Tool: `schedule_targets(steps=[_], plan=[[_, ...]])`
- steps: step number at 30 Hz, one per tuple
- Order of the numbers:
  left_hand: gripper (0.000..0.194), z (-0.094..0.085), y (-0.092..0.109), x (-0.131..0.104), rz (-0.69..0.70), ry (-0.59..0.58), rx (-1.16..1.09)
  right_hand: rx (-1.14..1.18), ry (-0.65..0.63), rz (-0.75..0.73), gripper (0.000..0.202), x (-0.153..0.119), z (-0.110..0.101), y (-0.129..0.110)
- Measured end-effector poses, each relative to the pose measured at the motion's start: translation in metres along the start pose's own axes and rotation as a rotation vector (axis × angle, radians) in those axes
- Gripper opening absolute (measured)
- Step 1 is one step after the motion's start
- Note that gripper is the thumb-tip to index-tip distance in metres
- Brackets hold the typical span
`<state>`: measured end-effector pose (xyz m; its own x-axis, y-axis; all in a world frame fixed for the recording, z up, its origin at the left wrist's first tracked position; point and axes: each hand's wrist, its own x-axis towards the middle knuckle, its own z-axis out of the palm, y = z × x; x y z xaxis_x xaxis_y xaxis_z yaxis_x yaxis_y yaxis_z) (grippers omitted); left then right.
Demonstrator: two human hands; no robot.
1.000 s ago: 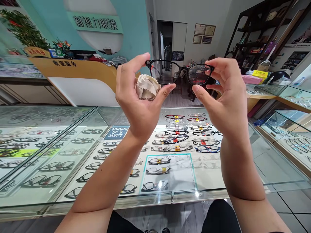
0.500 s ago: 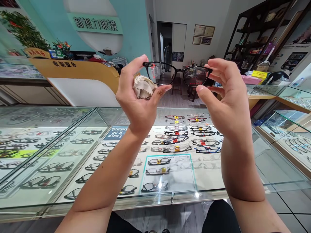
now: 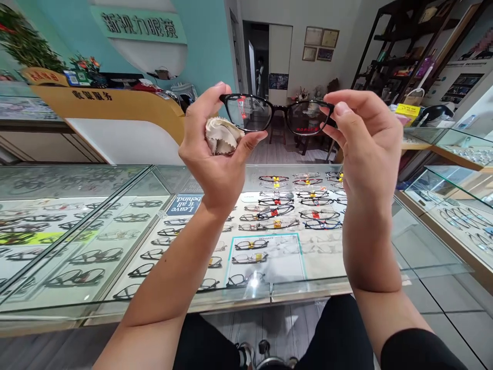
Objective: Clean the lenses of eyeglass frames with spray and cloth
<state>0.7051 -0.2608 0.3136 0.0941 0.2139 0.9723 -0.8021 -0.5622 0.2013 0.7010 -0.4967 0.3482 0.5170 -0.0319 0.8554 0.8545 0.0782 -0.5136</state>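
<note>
Black-framed glasses are held up level above the glass display case. My left hand grips their left end between thumb and fingers, with a crumpled whitish cloth tucked in the palm. At the right end, my right hand pinches the frame near the hinge between thumb and index finger. Red lettering shows on the right lens. The folded temples are mostly hidden behind the frame and hands.
Below the hands, the glass display case holds rows of spectacles. Another glass case stands at the right. Behind are a yellow-and-white counter, a dark shelf and a distant person in the doorway.
My right thumb has moved up from the lens's lower edge to the frame's right end, closing the pinch there. The view has tilted down slightly.
</note>
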Motion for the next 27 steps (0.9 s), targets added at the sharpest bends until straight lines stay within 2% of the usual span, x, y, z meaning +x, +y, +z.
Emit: schedule_targets(steps=[2,5,10,13,18,27], plan=[[0.069,-0.002,0.003,-0.005,0.003,0.013,-0.005,-0.002,-0.058,0.046,0.026,0.0,-0.004,0.006],[0.071,-0.006,-0.004,-0.022,-0.066,-0.039,0.064,0.0,-0.129,0.108,0.041,-0.008,-0.006,0.032],[0.075,-0.011,-0.026,-0.074,-0.186,-0.115,0.2,0.056,0.007,0.19,0.046,-0.054,0.002,0.089],[0.076,-0.014,-0.029,-0.104,-0.211,-0.139,0.236,0.059,0.041,0.298,0.043,-0.082,0.005,0.108],[0.075,-0.02,-0.028,-0.129,-0.271,-0.145,0.323,0.134,0.045,0.415,0.035,-0.102,0.009,0.114],[0.07,-0.027,-0.039,-0.14,-0.34,-0.197,0.317,0.33,0.059,0.608,0.025,-0.111,0.02,0.115]])
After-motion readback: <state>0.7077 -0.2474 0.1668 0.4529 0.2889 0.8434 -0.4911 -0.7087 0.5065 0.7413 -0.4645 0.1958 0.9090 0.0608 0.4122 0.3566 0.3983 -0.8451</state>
